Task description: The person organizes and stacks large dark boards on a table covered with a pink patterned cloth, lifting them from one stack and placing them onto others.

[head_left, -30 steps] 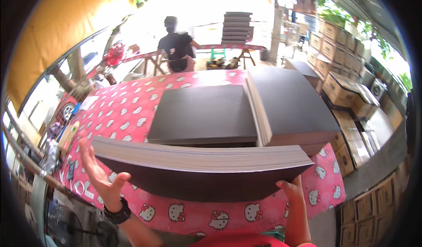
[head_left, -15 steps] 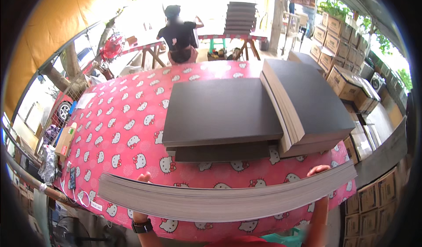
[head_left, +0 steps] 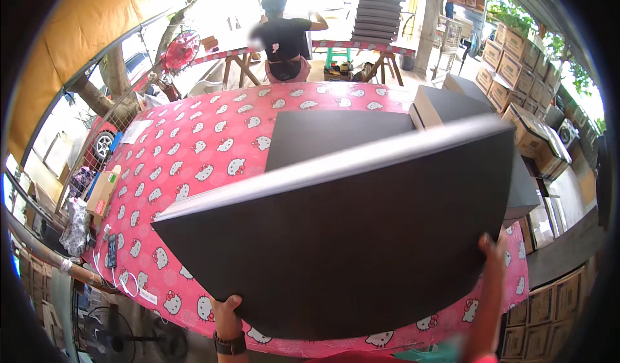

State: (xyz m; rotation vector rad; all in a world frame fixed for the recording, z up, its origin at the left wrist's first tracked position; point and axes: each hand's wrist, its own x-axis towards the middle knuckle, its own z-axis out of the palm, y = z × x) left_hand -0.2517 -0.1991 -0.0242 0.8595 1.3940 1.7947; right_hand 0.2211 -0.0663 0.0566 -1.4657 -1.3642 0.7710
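A thick stack of large black-faced sheets (head_left: 349,247) is tilted up in front of me, its dark face toward me and its pale layered edge on top. My left hand (head_left: 227,316) grips its lower left edge, thumb on the dark face, with a watch on the wrist. At the right edge, my right hand (head_left: 493,250) is closed on the same stack. The fingers of both hands are mostly hidden behind it. Beyond lies another black stack (head_left: 336,130), partly covered from view. A taller black stack (head_left: 458,103) stands at its right.
A pink cartoon-patterned cloth (head_left: 213,130) covers the table. Along its left side are a phone (head_left: 112,252) with a white cable and a small carton (head_left: 103,192). Cardboard boxes (head_left: 516,66) are piled at the right. A person (head_left: 284,43) works at a far table beside another dark stack (head_left: 376,17).
The held stack has swung from edge-on to showing its broad black face, its right end raised higher. Both hands now grip its lower left and right edges. My view has shifted slightly.
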